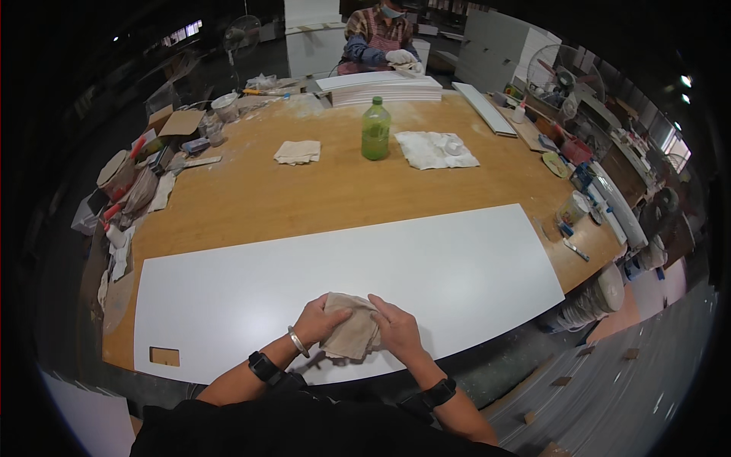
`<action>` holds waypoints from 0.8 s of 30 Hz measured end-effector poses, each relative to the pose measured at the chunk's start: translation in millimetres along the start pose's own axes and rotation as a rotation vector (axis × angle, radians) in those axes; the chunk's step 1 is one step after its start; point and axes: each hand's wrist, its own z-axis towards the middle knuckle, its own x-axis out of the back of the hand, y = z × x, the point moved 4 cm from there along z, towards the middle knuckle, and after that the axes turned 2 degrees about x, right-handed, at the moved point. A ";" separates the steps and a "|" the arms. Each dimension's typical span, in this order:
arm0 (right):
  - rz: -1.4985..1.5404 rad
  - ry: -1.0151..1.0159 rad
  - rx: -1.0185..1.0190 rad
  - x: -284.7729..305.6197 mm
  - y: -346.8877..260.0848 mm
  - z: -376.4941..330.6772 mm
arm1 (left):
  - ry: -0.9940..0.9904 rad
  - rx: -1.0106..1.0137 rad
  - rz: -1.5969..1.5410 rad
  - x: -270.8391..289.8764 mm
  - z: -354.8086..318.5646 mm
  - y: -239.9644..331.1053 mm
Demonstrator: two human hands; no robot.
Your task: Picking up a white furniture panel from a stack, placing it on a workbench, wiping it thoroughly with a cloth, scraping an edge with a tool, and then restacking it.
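Between my two hands is a folded beige cloth (349, 335), held over the near edge of a long white panel (426, 266). My left hand (318, 318) grips the cloth's left side, its thumb lying across the top. On the other side, my right hand (396, 326) pinches the cloth's right edge. The panel lies flat and slightly askew on the wooden table (251, 206), and a small rectangular cutout (164, 356) pierces its near left corner.
Beyond the panel stand a green bottle (375, 131), a folded cloth (298, 152) and a white sheet (435, 150). Across the table, a masked, gloved person (381, 46) works behind stacked white panels (384, 95). Tools and containers (575, 209) crowd the right edge; boxes (181, 122) line the left.
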 end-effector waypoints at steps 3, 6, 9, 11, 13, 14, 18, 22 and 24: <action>-0.193 0.121 0.085 13.9 2.3 9.8 | 0.092 -0.023 0.117 -10.4 16.6 -1.4; -0.297 0.150 0.245 23.5 2.8 17.4 | 0.100 -0.061 0.204 -13.3 32.8 1.0; -0.342 0.141 0.203 29.6 21.6 19.8 | 0.197 -0.244 0.473 -22.4 47.4 1.6; -0.329 0.128 0.138 39.0 27.1 19.2 | 0.131 -0.166 0.384 -36.1 47.2 20.3; -0.288 0.040 0.093 46.9 25.4 27.9 | 0.163 -0.143 0.343 -38.7 52.7 21.6; -0.238 -0.024 0.005 47.4 28.1 32.5 | 0.094 -0.156 0.329 -40.6 56.7 23.2; 0.381 -0.035 -0.388 52.5 49.7 57.1 | -0.058 -0.094 0.310 -42.2 72.7 33.1; 0.463 -0.152 -0.430 57.2 68.0 81.2 | -0.055 -0.005 0.338 -45.8 90.2 37.1; 0.547 -0.223 -0.483 60.5 91.7 91.6 | 0.031 0.022 0.397 -52.0 99.9 40.3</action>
